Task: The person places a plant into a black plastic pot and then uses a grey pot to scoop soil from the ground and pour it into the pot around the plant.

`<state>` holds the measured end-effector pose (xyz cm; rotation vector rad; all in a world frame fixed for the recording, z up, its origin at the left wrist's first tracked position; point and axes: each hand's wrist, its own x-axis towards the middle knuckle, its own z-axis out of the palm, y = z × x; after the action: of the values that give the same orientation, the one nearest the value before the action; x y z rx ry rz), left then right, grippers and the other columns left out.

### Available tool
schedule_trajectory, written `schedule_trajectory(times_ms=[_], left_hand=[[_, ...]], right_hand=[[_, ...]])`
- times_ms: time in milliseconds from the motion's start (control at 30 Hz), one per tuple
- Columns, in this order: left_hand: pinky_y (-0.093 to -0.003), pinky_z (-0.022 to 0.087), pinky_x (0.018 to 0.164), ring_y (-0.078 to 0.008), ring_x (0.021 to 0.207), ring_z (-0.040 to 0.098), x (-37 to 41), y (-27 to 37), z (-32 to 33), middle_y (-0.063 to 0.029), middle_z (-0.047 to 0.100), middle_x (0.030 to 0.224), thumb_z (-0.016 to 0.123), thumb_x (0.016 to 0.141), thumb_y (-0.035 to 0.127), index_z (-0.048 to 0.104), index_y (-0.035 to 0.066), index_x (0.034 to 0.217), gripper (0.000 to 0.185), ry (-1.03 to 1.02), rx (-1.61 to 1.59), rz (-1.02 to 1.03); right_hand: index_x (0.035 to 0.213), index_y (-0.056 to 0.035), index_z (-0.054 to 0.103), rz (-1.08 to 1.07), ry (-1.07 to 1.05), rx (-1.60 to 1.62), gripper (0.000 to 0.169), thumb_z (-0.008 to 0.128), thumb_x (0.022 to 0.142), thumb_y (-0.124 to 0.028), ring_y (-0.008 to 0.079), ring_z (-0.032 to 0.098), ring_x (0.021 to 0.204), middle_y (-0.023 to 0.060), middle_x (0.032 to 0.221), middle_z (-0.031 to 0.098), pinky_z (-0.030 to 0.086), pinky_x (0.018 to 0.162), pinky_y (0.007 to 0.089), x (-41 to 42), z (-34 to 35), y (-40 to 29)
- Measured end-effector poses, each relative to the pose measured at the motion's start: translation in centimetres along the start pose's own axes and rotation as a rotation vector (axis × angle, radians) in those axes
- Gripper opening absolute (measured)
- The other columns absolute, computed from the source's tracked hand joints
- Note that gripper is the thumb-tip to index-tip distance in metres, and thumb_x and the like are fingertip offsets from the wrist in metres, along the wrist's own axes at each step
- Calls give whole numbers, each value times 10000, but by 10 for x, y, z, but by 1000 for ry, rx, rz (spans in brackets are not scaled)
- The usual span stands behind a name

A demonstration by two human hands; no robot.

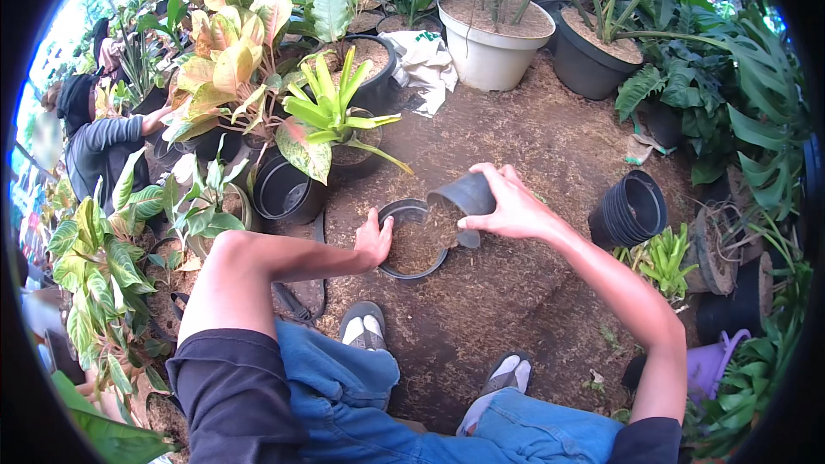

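My right hand (499, 203) grips a small black plastic pot (465, 192) that is tipped on its side. Brown potting mix (442, 222) spills from its mouth into a wider black plastic pot (412, 276) on the ground. Loose mix fills much of what shows inside that lower pot. At the lower pot's left rim rests my left hand (375, 241), its fingers spread against the edge and not closed around anything I can see.
Potted plants crowd the left, including a bright green bromeliad (332, 103). An empty black pot (288, 190) stands near it. A large white pot (493, 45) is at the back. Nested black pots (628, 209) and a purple bucket (712, 364) are rightward. A person (103, 135) sits far left.
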<state>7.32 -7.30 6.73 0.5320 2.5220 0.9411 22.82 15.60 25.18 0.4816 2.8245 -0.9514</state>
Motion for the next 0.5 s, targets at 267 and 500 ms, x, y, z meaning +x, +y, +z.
schedule_trajectory(times_ms=[267,500], left_hand=[[-584,423,904,-560,1074,554,3,-5,1,-374,610,1082,428,997,440,401,47,1199,442,-14,0,-19],[-553,443,959,-511,1114,567,8,-4,5,-323,622,1148,458,990,413,396,73,1351,499,-16,55,-34]], right_hand=[[1374,-54,359,-162,7,-2,863,857,718,-310,490,419,1220,288,1262,371,448,1003,576,9,18,-32],[1386,-55,356,-372,194,-274,904,881,674,-245,502,426,1186,287,1287,356,471,950,582,10,33,-32]])
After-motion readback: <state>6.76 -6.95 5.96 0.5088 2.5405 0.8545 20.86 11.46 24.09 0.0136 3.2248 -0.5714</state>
